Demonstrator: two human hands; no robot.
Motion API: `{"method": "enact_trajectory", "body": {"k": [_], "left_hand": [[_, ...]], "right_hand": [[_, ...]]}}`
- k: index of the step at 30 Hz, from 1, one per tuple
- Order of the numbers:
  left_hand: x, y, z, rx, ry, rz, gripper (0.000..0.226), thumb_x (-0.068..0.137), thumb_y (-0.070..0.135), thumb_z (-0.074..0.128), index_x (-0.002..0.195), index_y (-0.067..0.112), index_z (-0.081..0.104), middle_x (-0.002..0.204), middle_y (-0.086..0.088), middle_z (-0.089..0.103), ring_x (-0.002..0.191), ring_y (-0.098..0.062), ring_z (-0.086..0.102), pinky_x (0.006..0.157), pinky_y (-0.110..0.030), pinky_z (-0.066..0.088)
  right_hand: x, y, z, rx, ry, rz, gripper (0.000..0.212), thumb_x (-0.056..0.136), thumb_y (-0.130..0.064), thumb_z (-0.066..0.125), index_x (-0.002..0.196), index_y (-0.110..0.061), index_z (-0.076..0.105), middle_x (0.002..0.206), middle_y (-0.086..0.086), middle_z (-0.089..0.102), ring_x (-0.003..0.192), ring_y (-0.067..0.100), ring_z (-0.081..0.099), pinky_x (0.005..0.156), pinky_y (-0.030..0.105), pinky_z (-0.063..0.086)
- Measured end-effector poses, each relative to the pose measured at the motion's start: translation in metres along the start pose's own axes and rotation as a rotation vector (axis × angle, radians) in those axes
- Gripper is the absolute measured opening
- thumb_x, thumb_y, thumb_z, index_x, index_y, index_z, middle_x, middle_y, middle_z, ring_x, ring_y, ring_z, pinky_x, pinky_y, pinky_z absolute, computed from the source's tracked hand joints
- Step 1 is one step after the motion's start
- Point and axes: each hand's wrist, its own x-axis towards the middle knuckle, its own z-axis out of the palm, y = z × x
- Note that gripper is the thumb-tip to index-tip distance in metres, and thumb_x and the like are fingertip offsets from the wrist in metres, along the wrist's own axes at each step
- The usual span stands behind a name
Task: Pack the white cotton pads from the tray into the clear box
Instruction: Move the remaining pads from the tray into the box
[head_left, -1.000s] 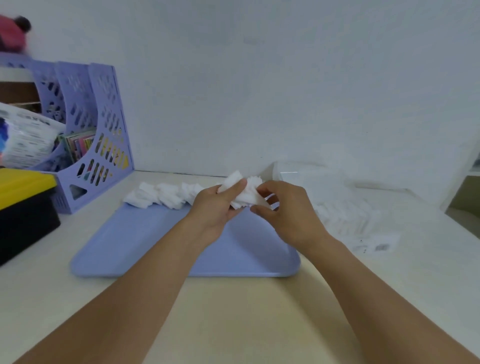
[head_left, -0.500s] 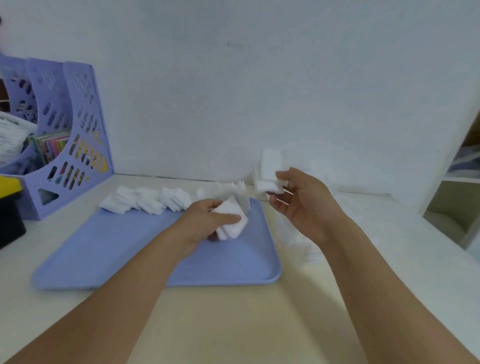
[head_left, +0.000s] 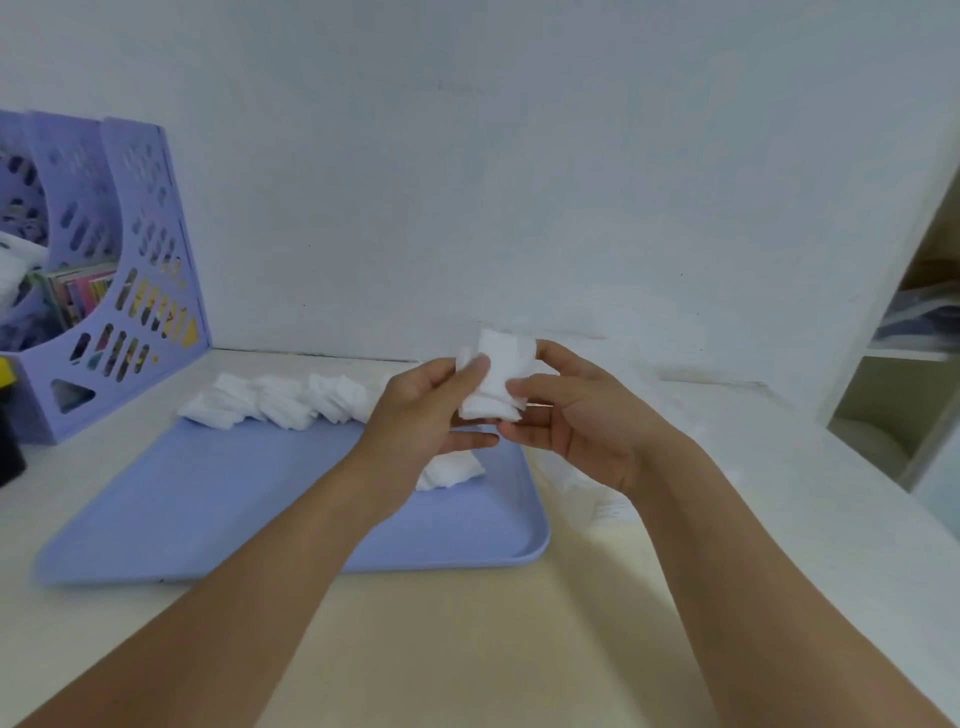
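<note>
My right hand (head_left: 571, 423) grips a small clear box (head_left: 511, 348) above the tray's far right corner. The box's walls are faint and white cotton pads show inside it. My left hand (head_left: 421, 415) pinches a stack of pads (head_left: 491, 402) at the box, thumb on top and fingers curled below. A small heap of pads (head_left: 452, 473) lies on the lavender tray (head_left: 208, 499) under my left hand. A row of pads (head_left: 280, 405) lines the tray's far edge.
A purple file holder (head_left: 104, 291) with books stands at the back left, with a black box (head_left: 8, 447) in front of it. Faint clear packaging (head_left: 602, 499) lies right of the tray. A shelf unit (head_left: 904, 374) stands at the far right.
My left hand rose from the tray with pads and met the box in my right hand. A small heap stayed on the tray. The view shifted slightly.
</note>
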Motion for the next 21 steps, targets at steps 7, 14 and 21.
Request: {"method": "enact_trajectory", "body": {"k": [7, 14, 21], "left_hand": [[0.003, -0.013, -0.006, -0.024, 0.054, 0.038, 0.022, 0.096, 0.009, 0.065, 0.117, 0.005, 0.07, 0.106, -0.011, 0.077, 0.1, -0.025, 0.074, 0.077, -0.026, 0.06], [0.001, -0.011, 0.001, -0.287, 0.028, -0.09, 0.024, 0.103, 0.009, 0.052, 0.12, -0.001, 0.067, 0.109, -0.013, 0.076, 0.099, -0.021, 0.074, 0.078, -0.023, 0.06], [0.001, -0.009, 0.004, -0.417, -0.024, -0.157, 0.044, 0.097, 0.036, 0.058, 0.121, 0.0, 0.066, 0.117, -0.017, 0.073, 0.109, -0.027, 0.071, 0.081, -0.03, 0.062]], "right_hand": [[0.005, 0.008, 0.004, -0.523, 0.206, -0.31, 0.018, 0.09, -0.016, 0.077, 0.108, -0.016, 0.075, 0.1, 0.004, 0.077, 0.085, 0.024, 0.076, 0.072, 0.038, 0.064], [0.011, 0.007, -0.005, -0.422, 0.354, -0.474, 0.01, 0.092, -0.012, 0.074, 0.099, -0.014, 0.08, 0.091, -0.001, 0.079, 0.081, 0.023, 0.074, 0.073, 0.036, 0.059], [0.015, 0.019, 0.003, -0.451, 0.287, -0.396, 0.011, 0.092, -0.009, 0.073, 0.098, -0.001, 0.077, 0.091, 0.019, 0.075, 0.085, 0.039, 0.072, 0.078, 0.058, 0.059]]}}
